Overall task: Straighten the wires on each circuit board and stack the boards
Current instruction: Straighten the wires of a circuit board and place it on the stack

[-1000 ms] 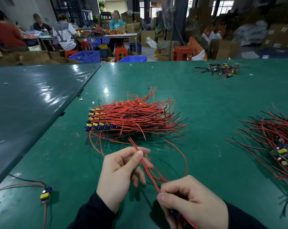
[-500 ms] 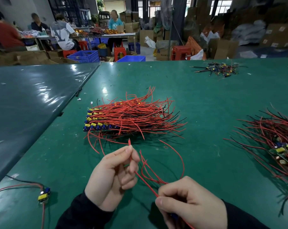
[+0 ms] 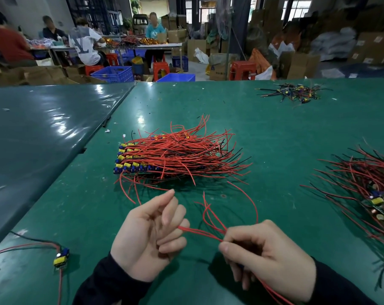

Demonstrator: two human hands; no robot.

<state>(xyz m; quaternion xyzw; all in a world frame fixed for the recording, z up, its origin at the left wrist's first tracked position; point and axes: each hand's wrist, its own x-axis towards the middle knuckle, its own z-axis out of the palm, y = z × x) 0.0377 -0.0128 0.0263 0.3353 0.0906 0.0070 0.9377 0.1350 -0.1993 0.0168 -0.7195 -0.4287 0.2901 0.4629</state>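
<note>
gripping red wires, right hand curled, left hand loose

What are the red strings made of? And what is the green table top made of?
The red wires look coated in smooth plastic or rubbery insulation: they bend in springy curves and shine slightly. Any metal core is hidden. The green table top seems covered by a glossy plastic or rubber sheet: it reflects light and shows seams. Hard to tell which.

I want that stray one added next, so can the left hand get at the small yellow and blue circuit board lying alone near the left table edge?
Probably yes: the left hand grips nothing, and bare green table separates it from that small yellow and blue circuit board.
</note>
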